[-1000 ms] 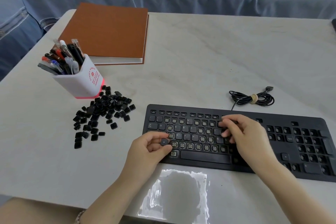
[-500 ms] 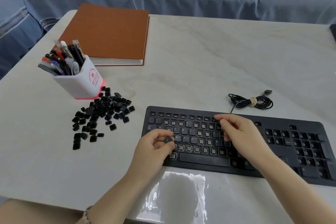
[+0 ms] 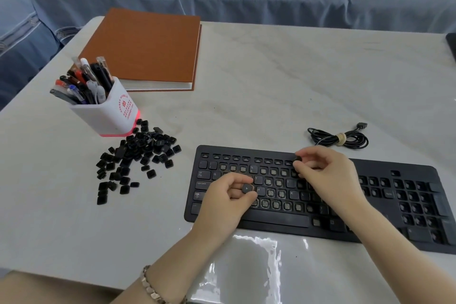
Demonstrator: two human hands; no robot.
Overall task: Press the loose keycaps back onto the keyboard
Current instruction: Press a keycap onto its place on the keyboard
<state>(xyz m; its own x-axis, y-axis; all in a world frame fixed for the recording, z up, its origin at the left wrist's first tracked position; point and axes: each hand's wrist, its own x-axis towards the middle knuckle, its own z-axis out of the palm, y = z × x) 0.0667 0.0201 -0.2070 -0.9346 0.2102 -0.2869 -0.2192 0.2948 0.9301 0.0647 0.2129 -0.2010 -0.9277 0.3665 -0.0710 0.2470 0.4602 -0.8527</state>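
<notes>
**Two caps in hand, both over the open rows**

The keyboard [image 3: 407,170] lies on the counter [image 3: 271,81] with its long axis running left to right across the person's front, the right end slightly nearer them. Both hands are over its left half.

The left hand [image 3: 227,201] pinches a square keycap [image 3: 247,188] between thumb and forefinger. It holds the cap face up over the middle letter row, just left of the seated H key. Bare sockets with pale rings lie right beside it in that row and in the row below, so the coming press looks like a short drop straight down. I cannot tell whether the cap already touches a socket.

The right hand [image 3: 330,175] pinches a small dark cap [image 3: 297,158] at its fingertips, up by the function row and further from the person. It is the nearer hand for the gaps in the top rows.

The pile of loose keycaps [image 3: 138,158] sits well to the left of the keyboard, against the pen cup [image 3: 106,111], on the left hand's side.

Half a second earlier the right hand's fingers lay low over the keys with no cap visible. Now they are lifted and curled round one. The left hand's cap has shifted a little rightward along the rows.
</notes>
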